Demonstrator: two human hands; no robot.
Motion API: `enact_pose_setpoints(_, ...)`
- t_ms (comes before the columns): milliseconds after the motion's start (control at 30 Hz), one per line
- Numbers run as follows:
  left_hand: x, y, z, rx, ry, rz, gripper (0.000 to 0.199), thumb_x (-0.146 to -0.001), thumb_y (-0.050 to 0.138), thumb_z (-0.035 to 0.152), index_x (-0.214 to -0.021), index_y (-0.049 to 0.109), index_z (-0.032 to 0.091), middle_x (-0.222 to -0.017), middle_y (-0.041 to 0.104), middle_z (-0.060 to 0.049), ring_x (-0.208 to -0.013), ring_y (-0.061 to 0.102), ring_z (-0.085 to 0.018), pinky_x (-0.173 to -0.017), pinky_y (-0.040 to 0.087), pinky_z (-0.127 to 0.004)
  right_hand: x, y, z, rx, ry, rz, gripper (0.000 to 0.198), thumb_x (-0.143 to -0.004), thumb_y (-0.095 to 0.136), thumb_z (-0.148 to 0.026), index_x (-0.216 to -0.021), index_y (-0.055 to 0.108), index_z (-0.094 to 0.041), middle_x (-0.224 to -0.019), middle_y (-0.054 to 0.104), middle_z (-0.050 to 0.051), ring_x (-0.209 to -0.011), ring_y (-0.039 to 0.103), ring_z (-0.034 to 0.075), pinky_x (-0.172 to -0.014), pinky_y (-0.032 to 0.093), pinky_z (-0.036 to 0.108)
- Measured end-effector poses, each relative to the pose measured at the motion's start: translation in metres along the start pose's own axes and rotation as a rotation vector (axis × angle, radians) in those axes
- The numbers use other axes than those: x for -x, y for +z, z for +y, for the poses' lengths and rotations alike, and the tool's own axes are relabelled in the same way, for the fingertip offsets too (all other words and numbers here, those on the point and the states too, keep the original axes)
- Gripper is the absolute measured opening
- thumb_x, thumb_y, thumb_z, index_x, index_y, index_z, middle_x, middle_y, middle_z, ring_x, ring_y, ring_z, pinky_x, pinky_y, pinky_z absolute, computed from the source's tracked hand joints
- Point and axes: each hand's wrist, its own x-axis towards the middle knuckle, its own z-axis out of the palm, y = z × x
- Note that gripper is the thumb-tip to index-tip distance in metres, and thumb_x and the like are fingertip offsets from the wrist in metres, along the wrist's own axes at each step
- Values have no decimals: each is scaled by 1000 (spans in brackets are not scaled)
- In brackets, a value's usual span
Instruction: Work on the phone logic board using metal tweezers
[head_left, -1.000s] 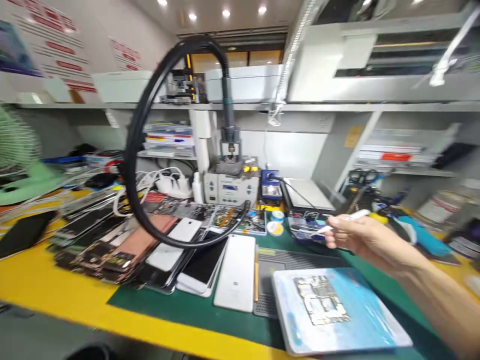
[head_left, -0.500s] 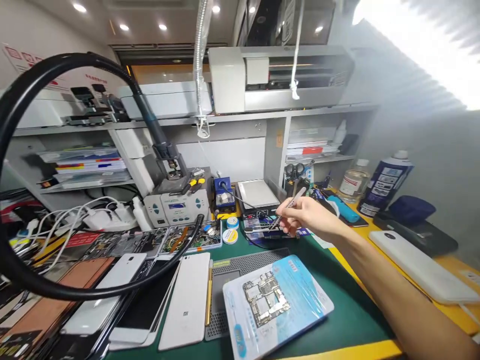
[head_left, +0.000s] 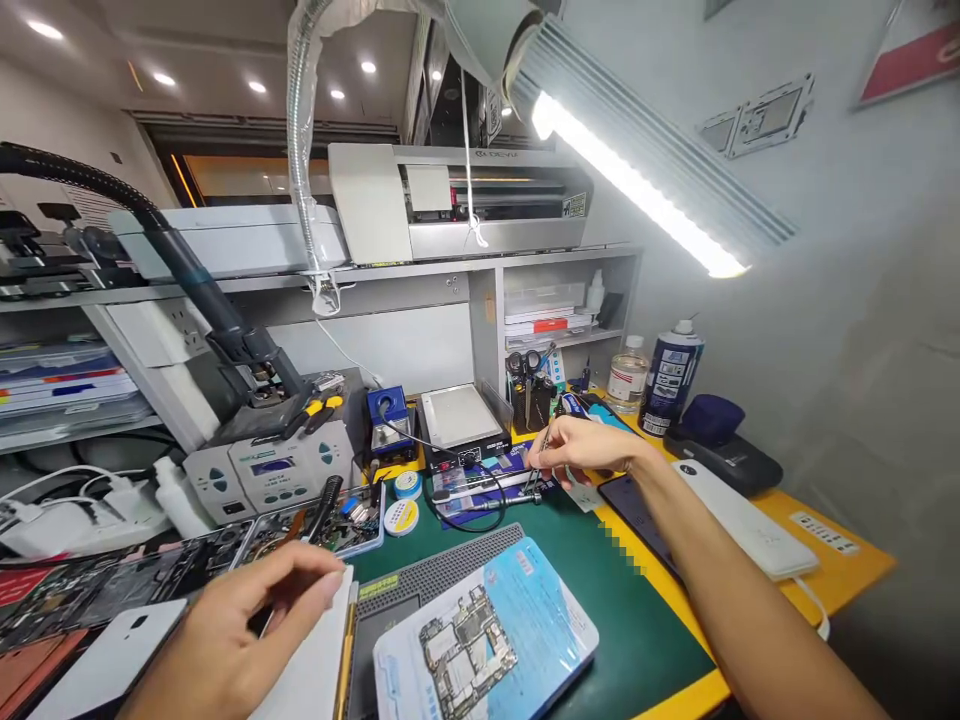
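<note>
The right fingers (head_left: 541,452) are pinched on a thin tool (head_left: 537,468), which points down at a cluster of slim tools (head_left: 480,488) lying on a blue mat (head_left: 517,462). What kind of tool it is cannot be told at this size. The right hand (head_left: 581,447) hangs over the far part of the green mat (head_left: 637,640), with its arm stretched out from the lower right.

The left fingers (head_left: 315,585) are loosely curled, tips close together over the edge of a white phone (head_left: 307,680); whether they grip anything cannot be told. The left hand (head_left: 240,630) sits low at the near left.

Between the hands lie a grey pad (head_left: 442,565) and a blue board (head_left: 487,640) bearing a circuit board (head_left: 469,650). Behind the left hand stands a parts tray (head_left: 330,520), and behind that a solder station (head_left: 270,470) with a black hose (head_left: 187,270). Two round tins (head_left: 403,503) lie beside the tray. Near the right hand are a hot plate (head_left: 461,420), a scissors cup (head_left: 529,385), a clear bottle (head_left: 627,373) and a blue spray can (head_left: 671,375). A lamp (head_left: 630,180) glows overhead.
</note>
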Motion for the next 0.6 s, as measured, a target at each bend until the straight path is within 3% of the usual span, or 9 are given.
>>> enact_pose_setpoints(67,-21,4,-3,45,-19,-48,35,-92,60,62,-97,66,28,-80,65,3,-71,60,-14,-60,48,-18,-3,1,2,-2,-12,-23,24,-104,65,-36,-115,65,-14,-106,67,6,-84,68,19,-72,60,35)
enact_pose_setpoints(133,-30,9,-11,73,-34,-17,35,-93,58,61,-100,65,28,-81,65,3,-72,60,-14,-61,48,-18,-7,3,4,-12,-28,-55,24,-104,65,-35,-116,65,-14,-107,67,6,-85,68,20,-74,60,35)
enact_pose_setpoints(300,-26,18,-24,29,33,113,38,-87,62,61,-96,71,25,-76,67,0,-64,63,-16,-53,51,-19,-14,7,7,-53,-47,-94,24,-104,66,-34,-118,65,-15,-110,67,7,-88,69,21,-76,61,37)
enact_pose_setpoints(467,-36,27,7,-38,108,243,44,-90,54,63,-89,73,23,-62,61,-1,-58,58,-17,-51,49,-21,-14,9,6,-36,-12,-77,25,-104,65,-34,-120,64,-15,-111,67,7,-90,69,21,-78,61,38)
enact_pose_setpoints(600,-35,24,20,-90,153,236,41,-91,54,58,-87,72,22,-60,58,0,-56,55,-16,-52,47,-22,-11,4,7,67,72,-29,23,-103,66,-33,-117,65,-15,-108,67,6,-88,69,20,-76,61,37)
